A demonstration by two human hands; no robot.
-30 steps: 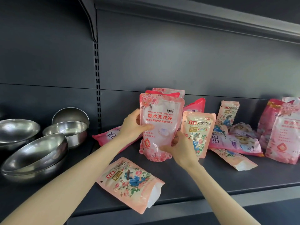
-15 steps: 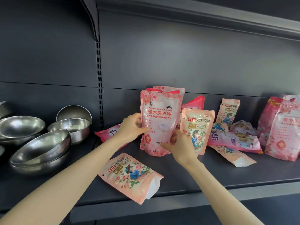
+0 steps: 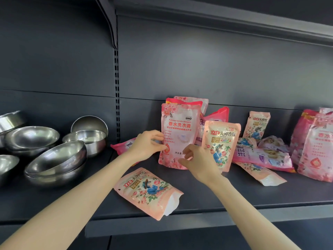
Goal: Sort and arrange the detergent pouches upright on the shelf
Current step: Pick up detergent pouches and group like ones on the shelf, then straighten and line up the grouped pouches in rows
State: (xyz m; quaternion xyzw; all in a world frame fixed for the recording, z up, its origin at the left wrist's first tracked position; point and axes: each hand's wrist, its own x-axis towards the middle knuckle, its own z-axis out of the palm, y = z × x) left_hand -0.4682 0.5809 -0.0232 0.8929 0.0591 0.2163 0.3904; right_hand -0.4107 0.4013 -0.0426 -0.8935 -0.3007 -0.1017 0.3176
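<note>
Right of the steel bowls [image 3: 55,159], the left hand [image 3: 146,146] pinches, fingers curled, the left edge of a pale-pink flowered pouch [image 3: 180,130]. It stands upright on the shelf [image 3: 288,193], top up and front outward. The right hand [image 3: 198,161] has its fingers curled at the pouch's lower corner; grip unclear.

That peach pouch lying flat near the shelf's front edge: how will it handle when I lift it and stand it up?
Probably floppy: the flat pouch sags and bulges as soft film does. Its glossy surface may be slippery. It should stand on its white gusset, since the matching pouch stands upright behind it, though it could tip.
</note>
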